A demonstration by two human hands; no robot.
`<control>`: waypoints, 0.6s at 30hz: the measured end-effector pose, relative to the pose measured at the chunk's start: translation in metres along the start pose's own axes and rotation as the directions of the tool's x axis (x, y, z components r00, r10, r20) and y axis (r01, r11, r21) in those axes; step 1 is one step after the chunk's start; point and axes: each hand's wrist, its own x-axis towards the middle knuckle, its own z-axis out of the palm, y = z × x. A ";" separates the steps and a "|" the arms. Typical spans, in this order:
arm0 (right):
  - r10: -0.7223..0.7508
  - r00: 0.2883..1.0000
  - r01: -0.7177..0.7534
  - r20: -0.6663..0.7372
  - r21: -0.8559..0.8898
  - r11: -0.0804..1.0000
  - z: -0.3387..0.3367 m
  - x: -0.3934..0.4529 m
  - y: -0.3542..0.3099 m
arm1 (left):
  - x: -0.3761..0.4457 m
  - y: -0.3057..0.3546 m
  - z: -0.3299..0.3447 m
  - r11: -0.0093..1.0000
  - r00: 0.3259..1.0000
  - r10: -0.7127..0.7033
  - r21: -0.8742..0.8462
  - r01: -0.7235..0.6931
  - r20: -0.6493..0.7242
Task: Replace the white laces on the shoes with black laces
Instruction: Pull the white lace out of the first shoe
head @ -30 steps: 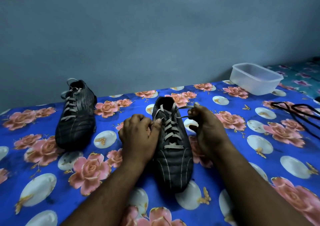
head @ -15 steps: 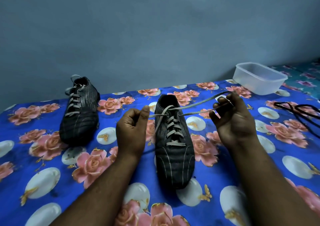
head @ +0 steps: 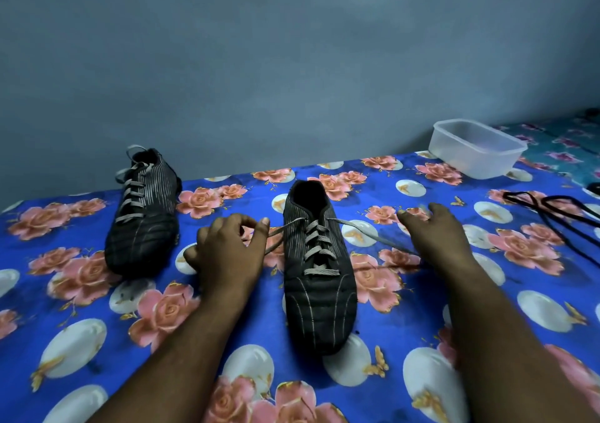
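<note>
Floral cloth (head: pixel 406 331), bright blue with pink roses and white ovals, covers the counter from the near edge to the back wall (head: pixel 292 65). The wall is plain grey-blue and meets the counter along a line rising toward 2 o'clock. A second cloth (head: pixel 558 149), teal with purple flowers, lies at 2 o'clock beyond the blue one.

Near shoe (head: pixel 316 276): black with pale stripes, at the centre, toe toward the viewer. Its white lace (head: pixel 316 244) is untied but threaded through the lower eyelets; one loose end runs toward 9 o'clock, the other toward 3 o'clock across the cloth.

Left hand (head: pixel 227 257): at 9 o'clock of the near shoe, fingers curled, thumb and forefinger pinching the left lace end.

Right hand (head: pixel 435 237): at 3 o'clock of the near shoe, fingers relaxed and spread over the cloth; the right lace end passes beneath it. Whether the hand touches the lace cannot be told.

Far shoe (head: pixel 144 214): at 10 o'clock, well apart from the near shoe, fully laced in white.

Black laces (head: pixel 552 211): loosely coiled on the cloth at 3 o'clock, near the right edge.

Clear plastic tub (head: pixel 475 153): at 2 o'clock, close to the wall.
</note>
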 end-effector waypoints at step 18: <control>-0.774 0.634 0.773 -0.007 0.026 0.633 0.043 -0.067 -0.038 | -0.019 0.020 0.005 0.904 0.904 0.388 -0.265 -0.335 0.181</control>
